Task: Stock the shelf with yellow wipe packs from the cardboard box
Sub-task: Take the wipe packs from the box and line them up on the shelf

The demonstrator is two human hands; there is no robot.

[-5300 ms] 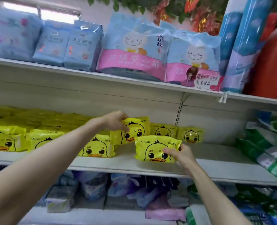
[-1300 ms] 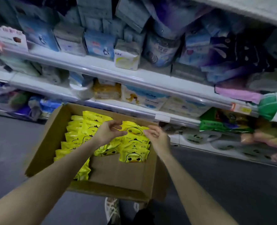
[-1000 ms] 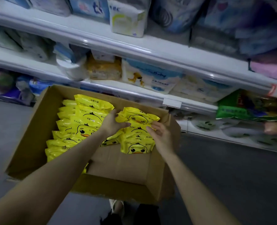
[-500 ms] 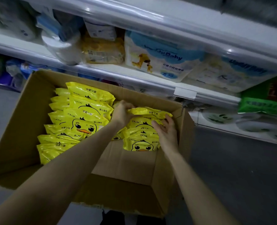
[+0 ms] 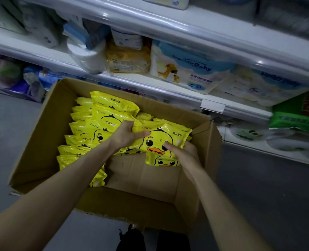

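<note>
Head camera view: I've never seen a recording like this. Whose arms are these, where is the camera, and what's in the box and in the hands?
There is no robot here. A person wears a wide-angle camera on the head, looking forward and down, so the two bare arms are their own. The left hand and right hand together grip a yellow wipe pack printed with a duck face. They hold it over an open cardboard box standing on the grey floor. More yellow packs are stacked inside it, mostly on the left. Behind the box are store shelves with other packaged goods.
</note>
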